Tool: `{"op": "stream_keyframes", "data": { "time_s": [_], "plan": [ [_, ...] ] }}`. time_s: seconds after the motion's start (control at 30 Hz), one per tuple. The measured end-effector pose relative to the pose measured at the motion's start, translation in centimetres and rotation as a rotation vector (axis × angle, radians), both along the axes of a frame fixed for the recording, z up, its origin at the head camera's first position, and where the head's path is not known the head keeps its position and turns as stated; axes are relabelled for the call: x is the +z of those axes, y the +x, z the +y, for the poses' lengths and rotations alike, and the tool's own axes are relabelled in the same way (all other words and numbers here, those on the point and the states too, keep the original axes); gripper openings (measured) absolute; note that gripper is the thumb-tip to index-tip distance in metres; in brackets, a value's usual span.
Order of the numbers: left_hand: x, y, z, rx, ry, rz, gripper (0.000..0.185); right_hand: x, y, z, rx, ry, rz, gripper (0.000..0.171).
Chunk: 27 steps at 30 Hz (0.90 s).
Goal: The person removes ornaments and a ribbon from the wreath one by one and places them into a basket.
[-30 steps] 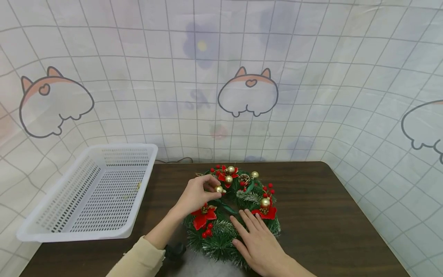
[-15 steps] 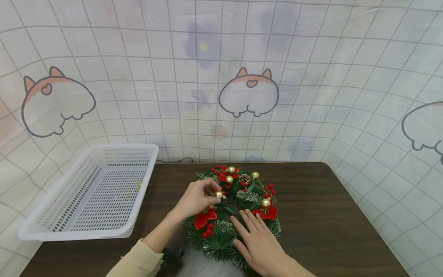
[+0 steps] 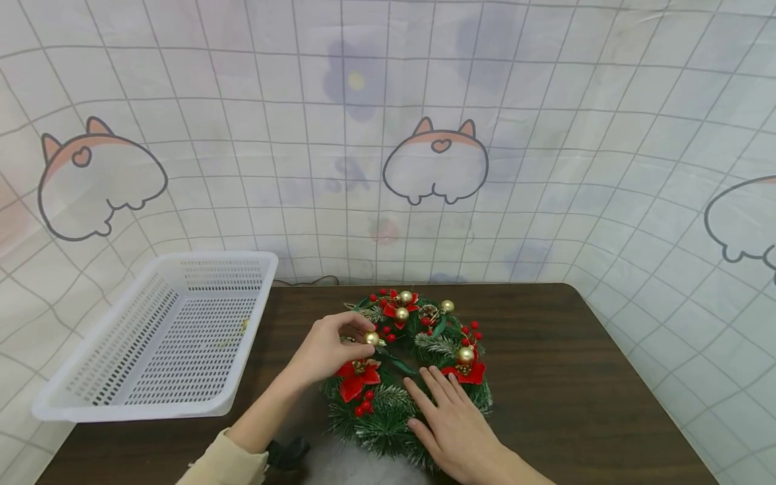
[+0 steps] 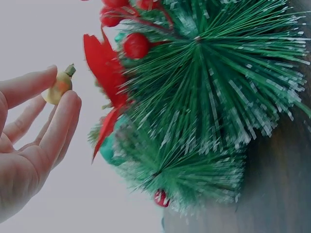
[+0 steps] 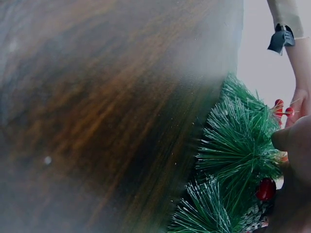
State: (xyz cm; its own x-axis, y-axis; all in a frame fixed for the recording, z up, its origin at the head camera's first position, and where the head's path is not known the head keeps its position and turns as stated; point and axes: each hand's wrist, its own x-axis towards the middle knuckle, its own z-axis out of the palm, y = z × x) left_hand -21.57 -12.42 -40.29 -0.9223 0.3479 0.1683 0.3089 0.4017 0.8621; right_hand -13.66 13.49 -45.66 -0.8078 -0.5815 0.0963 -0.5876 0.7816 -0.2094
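While the white perforated basket (image 3: 157,337) sits at the desk's left edge, overhanging it, with only a small yellowish speck visible inside, the left hand (image 3: 324,350) pinches 1 small gold bauble (image 3: 371,338) between thumb and forefinger. Against the head view 1 second ago, that hand and bauble have shifted left and slightly toward the near edge, away from the red poinsettia cluster at the far side of the wreath (image 3: 412,367). The left wrist view shows the gold bauble (image 4: 59,86) held clear of the greenery, its cap stem free; it appears to have come off the wreath.

The wreath lies on the dark desk (image 3: 576,377) near its middle, toward the back edge, with 4 gold baubles visible on it. The right hand (image 3: 451,421) rests flat on the wreath's near right arc, fingers straight and slightly spread, unchanged in position, evidently steadying it.
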Motion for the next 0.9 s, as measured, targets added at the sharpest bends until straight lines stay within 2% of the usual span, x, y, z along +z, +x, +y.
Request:
{"op": "stream_keyframes", "data": {
  "time_s": [0.17, 0.53, 0.8, 0.9],
  "plan": [
    [0.8, 0.3, -1.1, 0.028, 0.013, 0.012, 0.026, 0.0, 0.0, 0.0, 0.001, 0.0, -0.001, 0.059],
    [2.8, 0.8, -3.2, 0.048, 0.046, 0.05, 0.026, -0.1, 0.0, 0.0, 0.007, -0.002, 0.003, 0.059],
    [4.1, 0.8, -5.0, 0.054, 0.075, 0.064, 0.027, -0.1, -0.1, 0.0, 0.009, 0.004, 0.014, 0.059],
    [4.5, 0.8, -5.7, 0.077, 0.064, 0.085, 0.028, -0.1, -0.1, 0.0, 0.009, 0.005, 0.01, 0.059]
  ]
}}
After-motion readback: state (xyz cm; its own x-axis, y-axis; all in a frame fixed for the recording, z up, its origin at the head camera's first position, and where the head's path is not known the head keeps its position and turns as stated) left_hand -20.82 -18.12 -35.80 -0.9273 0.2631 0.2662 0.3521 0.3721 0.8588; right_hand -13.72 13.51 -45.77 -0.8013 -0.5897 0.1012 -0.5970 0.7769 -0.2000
